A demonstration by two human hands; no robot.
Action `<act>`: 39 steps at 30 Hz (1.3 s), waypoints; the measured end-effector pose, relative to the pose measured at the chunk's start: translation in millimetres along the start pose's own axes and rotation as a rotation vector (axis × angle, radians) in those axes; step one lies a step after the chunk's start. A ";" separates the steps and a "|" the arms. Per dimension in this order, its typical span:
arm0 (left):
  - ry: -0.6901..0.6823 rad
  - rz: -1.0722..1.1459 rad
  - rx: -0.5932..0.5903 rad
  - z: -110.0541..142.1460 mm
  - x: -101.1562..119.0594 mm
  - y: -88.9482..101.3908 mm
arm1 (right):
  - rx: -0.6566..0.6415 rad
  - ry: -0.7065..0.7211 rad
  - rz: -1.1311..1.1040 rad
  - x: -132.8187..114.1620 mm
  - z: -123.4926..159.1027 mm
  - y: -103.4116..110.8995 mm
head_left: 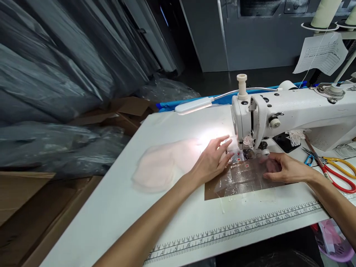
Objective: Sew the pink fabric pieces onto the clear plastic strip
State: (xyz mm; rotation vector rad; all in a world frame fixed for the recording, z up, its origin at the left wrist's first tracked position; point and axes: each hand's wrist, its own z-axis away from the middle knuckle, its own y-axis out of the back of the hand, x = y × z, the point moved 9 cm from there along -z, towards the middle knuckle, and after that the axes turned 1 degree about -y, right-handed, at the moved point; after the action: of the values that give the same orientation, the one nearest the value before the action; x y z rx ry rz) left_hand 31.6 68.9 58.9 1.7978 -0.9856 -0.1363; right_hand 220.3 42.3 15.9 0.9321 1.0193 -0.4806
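My left hand (213, 157) lies flat on pale pink fabric (164, 165), fingers stretched toward the presser foot (249, 152) of a white sewing machine (283, 111). My right hand (283, 168) rests to the right of the needle on the taped, shiny plate area (241, 180), fingers lying flat and slightly curled. A small piece with red dots (241, 160) sits under the foot between both hands. A scrap of lace (296, 137) hangs by the machine arm.
Red and yellow handled scissors (338, 172) and blue snips (308, 159) lie at right. A printed ruler (250, 226) runs along the white table's front edge. A lamp (194, 105) shines on the work. Cardboard boxes (119, 113) and plastic-wrapped rolls (55, 74) stand left.
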 end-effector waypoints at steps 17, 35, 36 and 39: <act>0.751 0.723 -0.345 76.4 -4.4 -23.5 | 0.105 0.193 0.267 -42.1 -5.1 -39.6; 0.854 0.558 0.044 69.1 -25.5 -13.8 | 0.236 0.552 0.525 -24.9 -13.6 -30.8; 0.866 0.575 0.051 69.3 -26.4 -14.3 | 0.232 0.570 0.512 -25.8 -12.4 -31.1; 0.894 0.623 0.064 69.3 -27.8 -16.7 | 0.236 0.593 0.551 -27.8 -11.2 -33.3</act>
State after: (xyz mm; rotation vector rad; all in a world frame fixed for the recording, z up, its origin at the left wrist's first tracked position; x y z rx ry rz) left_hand -12.7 39.3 4.0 1.2889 -0.8186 1.0047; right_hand 177.5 31.7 23.8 1.5614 1.1811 0.1609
